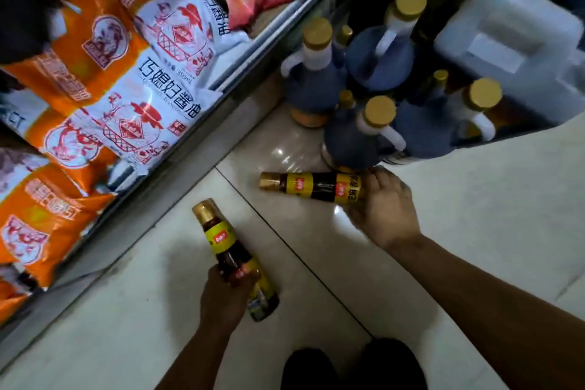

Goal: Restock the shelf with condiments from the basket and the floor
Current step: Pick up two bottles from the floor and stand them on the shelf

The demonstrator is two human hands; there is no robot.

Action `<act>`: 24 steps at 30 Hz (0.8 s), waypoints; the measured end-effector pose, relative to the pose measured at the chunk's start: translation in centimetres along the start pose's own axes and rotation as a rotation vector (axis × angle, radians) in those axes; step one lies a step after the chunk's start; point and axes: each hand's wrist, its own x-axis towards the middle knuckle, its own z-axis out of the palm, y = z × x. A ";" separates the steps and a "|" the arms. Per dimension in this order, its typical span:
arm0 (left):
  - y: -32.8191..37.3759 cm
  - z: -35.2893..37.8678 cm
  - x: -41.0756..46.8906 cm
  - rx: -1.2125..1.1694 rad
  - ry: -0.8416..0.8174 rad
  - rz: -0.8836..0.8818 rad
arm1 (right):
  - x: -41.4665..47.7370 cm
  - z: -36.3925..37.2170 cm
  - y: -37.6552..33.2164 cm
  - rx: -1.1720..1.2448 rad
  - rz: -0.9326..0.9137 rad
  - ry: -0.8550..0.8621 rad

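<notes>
Two bottles on the go: my left hand (226,293) grips the near bottle (221,241), cap aimed at the shelf (152,199). My right hand (384,209) clasps the far bottle (316,187) sideways, low over the floor (474,199), cap pointing left. Left's nearer the shelf.

Dim indoor light, warm cast. White glare spots on the glossy floor (474,199) from overhead. Soft shadow left of my left hand (226,298). Pouches (104,51) smeared by motion; my right hand (384,209) blurred too. Upper left corner falls to black.
</notes>
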 end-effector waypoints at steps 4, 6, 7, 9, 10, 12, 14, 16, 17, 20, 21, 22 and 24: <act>-0.4 -0.1 0.9 0.012 -0.069 -0.043 | 0.4 0.0 -0.2 -0.108 -0.019 -0.001; -0.2 -0.3 1.2 -0.058 -0.087 -0.093 | 0.3 -0.2 -0.1 -0.193 -0.057 0.000; -0.2 -0.4 1.2 -0.095 -0.092 -0.114 | 0.3 -0.3 -0.1 -0.204 -0.071 -0.005; -0.1 -0.7 1.1 -0.137 -0.110 -0.115 | 0.2 -0.6 -0.3 -0.165 -0.074 -0.040; -0.1 -0.8 0.9 -0.156 -0.120 -0.101 | -0.1 -0.8 -0.4 -0.136 -0.073 -0.053; -0.2 -1.1 0.0 -0.202 -0.133 -0.072 | -1.4 -1.2 -0.2 -0.099 -0.091 -0.044; 0.0 -1.9 -1.8 -0.250 -0.145 -0.038 | -3.5 -2.1 -0.1 -0.043 -0.115 -0.029; 0.6 -2.9 -4.2 -0.289 -0.169 -0.009 | -6.3 -3.3 -0.1 0.050 -0.097 -0.047; 1.0 -3.4 -5.5 -0.311 -0.183 0.001 | -7.7 -3.9 -0.2 0.102 -0.072 -0.067; 3.0 -5.9 -10.4 -0.363 -0.231 0.004 | -12.0 -7.5 -1.4 0.330 0.050 -0.118; 3.7 -6.8 -12.1 -0.384 -0.241 0.002 | -13.4 -9.0 -2.0 0.411 0.103 -0.130; 4.1 -7.7 -14.0 -0.401 -0.258 -0.001 | -14.8 -10.4 -2.5 0.489 0.159 -0.146; 5.3 -10.1 -18.6 -0.398 -0.273 0.010 | -17.9 -14.5 -3.9 0.635 0.222 -0.177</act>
